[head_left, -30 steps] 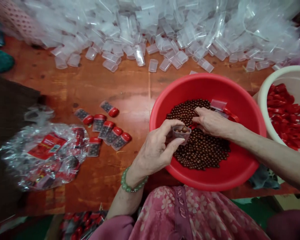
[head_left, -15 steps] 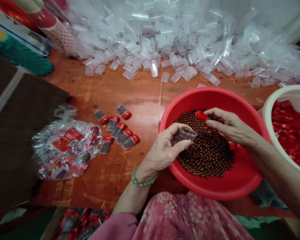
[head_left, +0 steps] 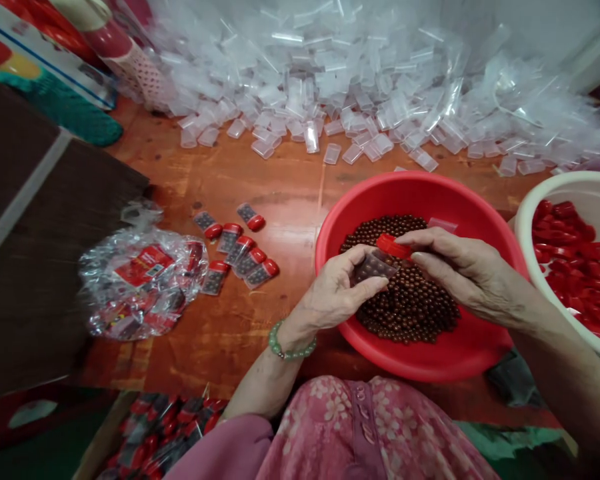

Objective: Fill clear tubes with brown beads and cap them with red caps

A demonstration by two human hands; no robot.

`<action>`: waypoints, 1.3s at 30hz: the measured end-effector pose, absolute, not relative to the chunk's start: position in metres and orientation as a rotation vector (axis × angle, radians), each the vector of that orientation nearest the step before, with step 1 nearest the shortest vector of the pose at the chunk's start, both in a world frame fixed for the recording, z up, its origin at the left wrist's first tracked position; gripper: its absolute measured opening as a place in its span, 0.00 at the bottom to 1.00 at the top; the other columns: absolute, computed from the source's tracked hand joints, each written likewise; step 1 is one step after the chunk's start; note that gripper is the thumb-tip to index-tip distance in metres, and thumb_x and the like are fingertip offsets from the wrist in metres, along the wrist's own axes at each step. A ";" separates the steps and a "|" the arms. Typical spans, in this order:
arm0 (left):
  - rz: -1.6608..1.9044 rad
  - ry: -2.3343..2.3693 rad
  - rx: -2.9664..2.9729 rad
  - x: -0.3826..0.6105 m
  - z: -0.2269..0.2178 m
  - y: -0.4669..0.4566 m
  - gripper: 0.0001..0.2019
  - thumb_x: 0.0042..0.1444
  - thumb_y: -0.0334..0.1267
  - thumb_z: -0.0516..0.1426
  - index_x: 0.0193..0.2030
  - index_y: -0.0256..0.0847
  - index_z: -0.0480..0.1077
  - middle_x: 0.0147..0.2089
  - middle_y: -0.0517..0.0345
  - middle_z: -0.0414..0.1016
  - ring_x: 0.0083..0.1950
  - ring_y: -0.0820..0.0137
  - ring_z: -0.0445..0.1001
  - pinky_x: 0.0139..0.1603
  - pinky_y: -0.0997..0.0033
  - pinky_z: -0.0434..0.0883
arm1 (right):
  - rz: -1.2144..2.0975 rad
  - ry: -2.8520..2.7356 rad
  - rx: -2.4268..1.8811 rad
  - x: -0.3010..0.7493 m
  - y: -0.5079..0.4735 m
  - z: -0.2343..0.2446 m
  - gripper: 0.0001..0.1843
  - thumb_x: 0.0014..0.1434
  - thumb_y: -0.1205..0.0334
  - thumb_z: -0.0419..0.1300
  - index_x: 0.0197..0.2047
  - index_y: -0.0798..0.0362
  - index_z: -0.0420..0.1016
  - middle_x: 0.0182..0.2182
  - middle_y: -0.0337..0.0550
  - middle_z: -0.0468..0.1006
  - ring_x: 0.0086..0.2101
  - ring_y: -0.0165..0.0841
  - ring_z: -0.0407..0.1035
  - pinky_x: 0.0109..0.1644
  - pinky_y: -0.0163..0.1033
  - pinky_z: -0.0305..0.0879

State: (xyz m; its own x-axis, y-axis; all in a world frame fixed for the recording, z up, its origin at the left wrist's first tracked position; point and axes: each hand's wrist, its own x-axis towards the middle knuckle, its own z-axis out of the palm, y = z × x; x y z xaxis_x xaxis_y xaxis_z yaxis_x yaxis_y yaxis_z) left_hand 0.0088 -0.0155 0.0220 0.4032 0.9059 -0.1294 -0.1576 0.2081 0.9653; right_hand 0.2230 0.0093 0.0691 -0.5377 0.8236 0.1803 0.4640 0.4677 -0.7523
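Note:
My left hand (head_left: 337,290) grips a small clear vial (head_left: 375,267) filled with brown beads, held over the red basin (head_left: 485,343). My right hand (head_left: 455,267) pinches a red cap (head_left: 394,247) and presses it against the vial's mouth. Both hands hover over the heap of brown beads (head_left: 410,300) inside the basin. A green bead bracelet (head_left: 290,348) circles my left wrist.
Several filled, red-capped vials (head_left: 237,250) lie on the wooden table beside a crinkled plastic bag (head_left: 140,280) of packed ones. A white basin (head_left: 535,207) of red caps stands at right. A big pile of empty clear vials (head_left: 370,87) covers the back. More filled vials (head_left: 165,433) sit below the table edge.
My right hand picked a red cap out of the basin and carried it left onto the vial in my left hand. The view tilted upward slightly.

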 end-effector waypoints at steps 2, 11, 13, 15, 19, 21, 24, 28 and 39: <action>0.884 0.882 1.152 0.010 0.021 -0.016 0.14 0.58 0.40 0.63 0.49 0.37 0.72 0.41 0.57 0.75 0.40 0.72 0.70 0.45 0.71 0.68 | 0.836 -2.240 -1.018 0.227 0.007 0.067 0.14 0.70 0.66 0.55 0.54 0.50 0.78 0.46 0.44 0.84 0.43 0.32 0.79 0.52 0.37 0.74; 0.931 0.928 1.257 0.012 0.025 -0.018 0.10 0.59 0.37 0.62 0.46 0.38 0.73 0.41 0.57 0.77 0.40 0.73 0.73 0.46 0.72 0.69 | 0.729 -2.492 -0.975 0.260 0.000 0.079 0.12 0.69 0.65 0.56 0.49 0.50 0.80 0.37 0.40 0.85 0.34 0.31 0.79 0.39 0.34 0.71; 0.926 0.930 1.274 0.013 0.027 -0.019 0.09 0.59 0.36 0.62 0.45 0.38 0.73 0.40 0.57 0.78 0.39 0.73 0.73 0.45 0.71 0.69 | 0.751 -2.436 -1.029 0.261 -0.001 0.083 0.12 0.69 0.64 0.56 0.49 0.49 0.81 0.38 0.40 0.85 0.35 0.32 0.79 0.40 0.35 0.70; 0.924 0.936 1.271 0.015 0.027 -0.020 0.08 0.58 0.34 0.62 0.45 0.38 0.74 0.39 0.58 0.79 0.39 0.73 0.73 0.46 0.71 0.70 | 0.843 -2.337 -1.103 0.260 -0.002 0.084 0.11 0.69 0.61 0.57 0.48 0.49 0.81 0.39 0.40 0.85 0.35 0.32 0.78 0.39 0.35 0.70; 0.970 0.908 1.130 0.020 0.025 -0.026 0.10 0.57 0.36 0.64 0.44 0.39 0.73 0.39 0.59 0.77 0.39 0.74 0.74 0.45 0.73 0.71 | 1.289 -1.993 -1.212 0.255 -0.003 0.078 0.11 0.68 0.54 0.60 0.47 0.50 0.78 0.28 0.38 0.78 0.27 0.28 0.71 0.30 0.32 0.66; 0.999 0.859 1.018 0.025 0.024 -0.031 0.12 0.57 0.39 0.66 0.45 0.39 0.72 0.41 0.58 0.77 0.39 0.74 0.77 0.45 0.72 0.73 | 1.506 -1.751 -1.234 0.253 -0.004 0.071 0.14 0.66 0.50 0.61 0.48 0.52 0.76 0.24 0.36 0.75 0.23 0.27 0.68 0.26 0.31 0.63; 1.048 0.847 0.892 0.034 0.024 -0.037 0.16 0.55 0.43 0.67 0.45 0.39 0.69 0.40 0.59 0.77 0.36 0.74 0.78 0.42 0.73 0.74 | 1.591 -1.606 -1.245 0.249 -0.009 0.060 0.16 0.65 0.48 0.62 0.47 0.53 0.74 0.23 0.35 0.75 0.22 0.26 0.67 0.25 0.30 0.62; 1.136 0.944 0.842 0.044 0.021 -0.040 0.18 0.49 0.42 0.71 0.39 0.39 0.68 0.37 0.62 0.76 0.33 0.76 0.75 0.39 0.74 0.73 | 1.219 -1.861 -1.265 0.236 -0.026 0.055 0.09 0.64 0.55 0.63 0.41 0.52 0.77 0.28 0.38 0.78 0.27 0.27 0.70 0.32 0.33 0.67; 1.227 0.995 0.905 0.038 0.015 -0.051 0.13 0.45 0.39 0.72 0.36 0.38 0.78 0.35 0.60 0.79 0.35 0.76 0.73 0.39 0.76 0.68 | 0.871 -1.756 -1.220 0.237 -0.060 0.048 0.08 0.61 0.61 0.67 0.45 0.50 0.84 0.40 0.42 0.86 0.39 0.33 0.79 0.48 0.40 0.76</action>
